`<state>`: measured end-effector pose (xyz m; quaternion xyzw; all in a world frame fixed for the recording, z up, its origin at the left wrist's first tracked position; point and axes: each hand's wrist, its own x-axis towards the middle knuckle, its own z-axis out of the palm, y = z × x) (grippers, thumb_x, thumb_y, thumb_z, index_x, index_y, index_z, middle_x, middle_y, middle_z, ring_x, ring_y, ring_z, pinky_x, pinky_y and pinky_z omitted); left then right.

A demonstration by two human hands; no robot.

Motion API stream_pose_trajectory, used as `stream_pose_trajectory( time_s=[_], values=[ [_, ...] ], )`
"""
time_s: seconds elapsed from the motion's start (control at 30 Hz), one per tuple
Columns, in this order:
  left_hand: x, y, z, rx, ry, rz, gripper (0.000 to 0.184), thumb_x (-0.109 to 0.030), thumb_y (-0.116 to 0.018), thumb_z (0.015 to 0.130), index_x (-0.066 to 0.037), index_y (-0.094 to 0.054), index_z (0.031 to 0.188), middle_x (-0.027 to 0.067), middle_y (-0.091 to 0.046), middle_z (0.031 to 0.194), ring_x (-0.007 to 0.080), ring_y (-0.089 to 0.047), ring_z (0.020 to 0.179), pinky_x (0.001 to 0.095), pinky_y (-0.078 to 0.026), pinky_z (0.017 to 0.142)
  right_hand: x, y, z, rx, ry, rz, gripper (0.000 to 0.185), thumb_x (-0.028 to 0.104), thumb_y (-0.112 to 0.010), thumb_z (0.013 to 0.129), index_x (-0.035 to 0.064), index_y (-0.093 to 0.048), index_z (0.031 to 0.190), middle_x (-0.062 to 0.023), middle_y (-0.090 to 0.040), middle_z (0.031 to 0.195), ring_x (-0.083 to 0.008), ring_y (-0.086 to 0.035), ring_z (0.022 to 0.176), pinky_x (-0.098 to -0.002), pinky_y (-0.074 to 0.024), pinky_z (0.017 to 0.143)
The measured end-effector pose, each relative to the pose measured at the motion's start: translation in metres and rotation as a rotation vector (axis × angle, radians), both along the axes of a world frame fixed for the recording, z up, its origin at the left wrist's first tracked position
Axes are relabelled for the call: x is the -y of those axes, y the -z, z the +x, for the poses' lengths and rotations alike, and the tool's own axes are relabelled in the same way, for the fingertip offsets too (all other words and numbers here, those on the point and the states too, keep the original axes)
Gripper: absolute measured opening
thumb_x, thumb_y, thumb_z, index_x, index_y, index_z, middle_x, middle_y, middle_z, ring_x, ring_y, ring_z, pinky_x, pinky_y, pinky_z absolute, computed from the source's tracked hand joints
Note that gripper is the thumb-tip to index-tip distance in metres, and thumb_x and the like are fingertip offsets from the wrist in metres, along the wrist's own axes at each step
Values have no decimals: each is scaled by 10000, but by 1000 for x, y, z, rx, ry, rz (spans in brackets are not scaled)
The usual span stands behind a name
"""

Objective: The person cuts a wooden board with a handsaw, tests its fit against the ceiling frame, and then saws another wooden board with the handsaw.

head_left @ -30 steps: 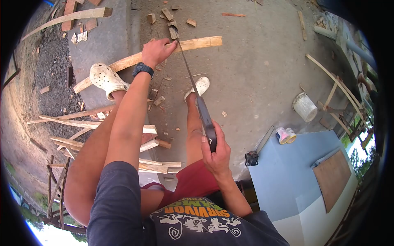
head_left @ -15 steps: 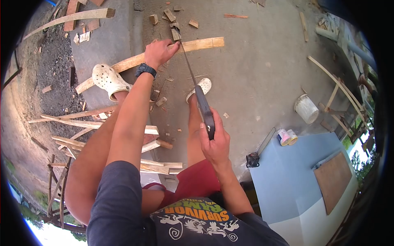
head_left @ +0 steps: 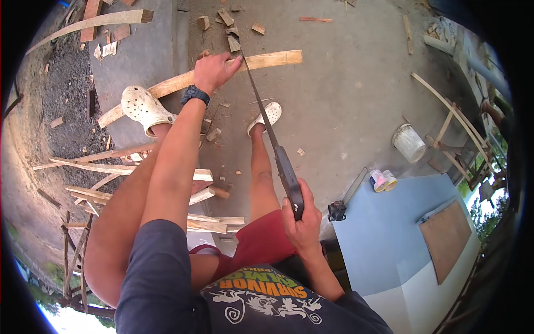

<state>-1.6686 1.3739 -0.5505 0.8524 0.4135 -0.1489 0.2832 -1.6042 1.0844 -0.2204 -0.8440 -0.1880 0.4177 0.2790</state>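
My right hand [head_left: 303, 222] is wrapped around the dark handle of a handsaw [head_left: 286, 173]. The saw's long thin blade reaches away from me and crosses a pale wooden plank [head_left: 266, 60]. On the plank, just left of the blade, my left hand [head_left: 213, 73] grips the wood, its thumb close to the blade. My left foot, in a white clog [head_left: 143, 109], rests against the plank. A line is marked across the plank near its right end. Small cut wood blocks [head_left: 233, 42] lie just beyond the blade.
Several wooden strips [head_left: 128, 168] are piled beside my left leg. At right, a white bucket [head_left: 409, 143] stands on the concrete, near a chainsaw [head_left: 337, 210], two small tubs [head_left: 382, 181] and a blue-grey surface [head_left: 384, 239]. A curved strip [head_left: 94, 23] lies upper left.
My right hand has drawn the saw back toward me and slightly right, so more blade shows on my side of the plank. My left hand keeps its place on the wood.
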Motion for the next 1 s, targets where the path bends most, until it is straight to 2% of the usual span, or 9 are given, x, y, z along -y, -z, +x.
stream_pose_trajectory(
  time_s=[0.1, 0.23, 0.33, 0.57, 0.67, 0.77, 0.8, 0.87, 1.0],
  values=[
    [-1, 2, 2, 31, 1, 0, 546, -629, -517, 971, -151, -781, 986, 144, -756, 830, 367, -732, 845, 483, -575, 758, -27, 37, 3, 29, 19, 47, 481, 71, -658, 965, -6, -525, 1421, -259, -716, 1058, -404, -750, 887, -409, -583, 746],
    [4, 0, -1, 47, -13, 14, 521, -614, -539, 968, -150, -777, 974, 147, -757, 861, 363, -728, 849, 489, -570, 748, -144, 182, 27, 45, 39, 106, 385, 160, -632, 992, 90, -542, 1359, -261, -704, 911, -500, -680, 829, -538, -523, 670],
    [0, 1, -2, 65, -1, 27, 541, -619, -541, 968, -134, -780, 970, 162, -757, 860, 363, -732, 833, 481, -571, 736, -149, 192, 31, 40, 21, 77, 384, 165, -630, 991, 88, -546, 1358, -265, -706, 955, -495, -683, 865, -544, -524, 703],
    [-2, 2, 6, 7, -80, 17, 575, -492, -448, 1029, -63, -788, 855, 215, -741, 808, 416, -729, 767, 511, -578, 726, -37, 15, -1, 47, 30, -14, 446, 166, -651, 1000, 40, -533, 1411, -230, -723, 1038, -358, -759, 930, -389, -574, 773],
    [1, 15, 5, -32, -70, 50, 550, -409, -408, 1039, -66, -744, 770, 224, -714, 748, 456, -703, 703, 550, -574, 683, -71, 65, 8, 62, 44, 63, 443, 156, -639, 996, 47, -538, 1414, -227, -725, 990, -390, -752, 890, -409, -573, 733],
    [2, 9, 5, -39, -51, 42, 565, -374, -380, 1034, -44, -736, 745, 242, -714, 760, 460, -710, 711, 550, -583, 702, -156, 196, 30, 53, 32, 58, 374, 167, -614, 997, 64, -547, 1351, -262, -694, 874, -510, -675, 804, -522, -528, 678],
    [-3, 10, 6, -40, -54, 55, 565, -374, -380, 1034, -44, -736, 745, 242, -714, 760, 460, -710, 711, 550, -583, 702, -164, 201, 31, 51, 30, 71, 374, 167, -614, 997, 64, -547, 1351, -262, -694, 874, -510, -675, 804, -522, -528, 678],
    [3, 10, 7, -52, -72, 89, 574, -365, -378, 1033, -37, -742, 734, 237, -717, 759, 453, -715, 718, 551, -585, 708, -164, 194, 32, 81, -2, 30, 380, 165, -615, 997, 62, -542, 1355, -263, -697, 870, -514, -675, 833, -527, -532, 693],
    [3, 10, 8, -48, -116, 73, 575, -375, -390, 1031, -45, -749, 727, 231, -720, 752, 449, -716, 716, 548, -586, 703, -53, 52, -1, -16, 53, -51, 508, 138, -649, 985, 49, -497, 1462, -259, -705, 1166, -456, -721, 999, -458, -580, 796]
  ],
)
